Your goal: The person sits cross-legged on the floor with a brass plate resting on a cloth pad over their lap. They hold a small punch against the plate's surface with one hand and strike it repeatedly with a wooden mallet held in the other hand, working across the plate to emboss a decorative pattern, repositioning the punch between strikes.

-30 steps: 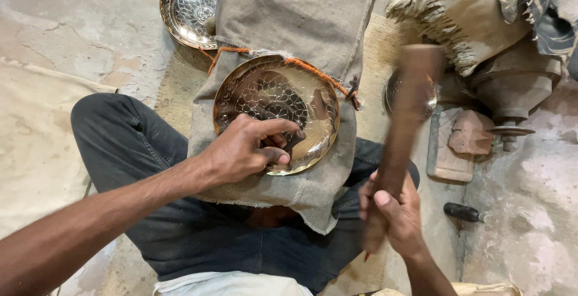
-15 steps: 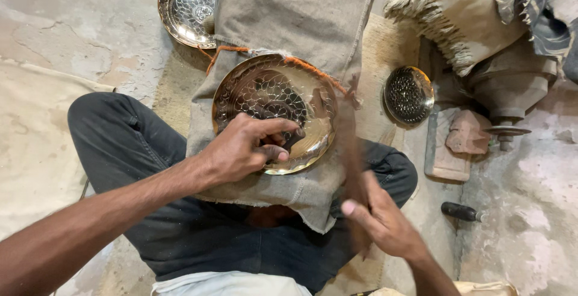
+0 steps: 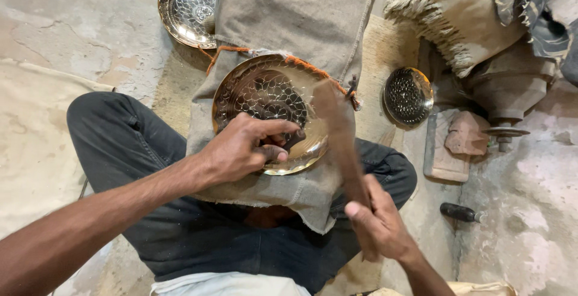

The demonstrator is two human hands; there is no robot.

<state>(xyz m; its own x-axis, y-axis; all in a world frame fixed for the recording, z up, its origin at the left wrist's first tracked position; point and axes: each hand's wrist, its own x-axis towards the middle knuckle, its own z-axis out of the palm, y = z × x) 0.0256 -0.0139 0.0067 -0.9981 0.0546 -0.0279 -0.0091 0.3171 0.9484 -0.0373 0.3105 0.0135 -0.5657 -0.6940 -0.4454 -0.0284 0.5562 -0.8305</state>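
Note:
A round brass plate (image 3: 256, 88) with an engraved flower pattern lies on a burlap cloth (image 3: 289, 13) over my crossed legs. My left hand (image 3: 244, 148) rests on the plate's near part, fingers pinched around a small punch tool that is mostly hidden. My right hand (image 3: 379, 227) grips the handle of a wooden mallet (image 3: 337, 127), blurred with motion, its head down over the plate's right side next to my left fingers.
A second engraved brass plate (image 3: 186, 7) lies on the floor at the back left. A small perforated brass bowl (image 3: 408, 95) sits at the right, beside a block (image 3: 448, 142), a metal stand (image 3: 506, 91) and frayed sacking (image 3: 463, 13). A dark tool (image 3: 460, 213) lies on the concrete.
The mallet has swung from raised at the right down and left onto the spot at my left fingers. My left hand has stayed on the plate.

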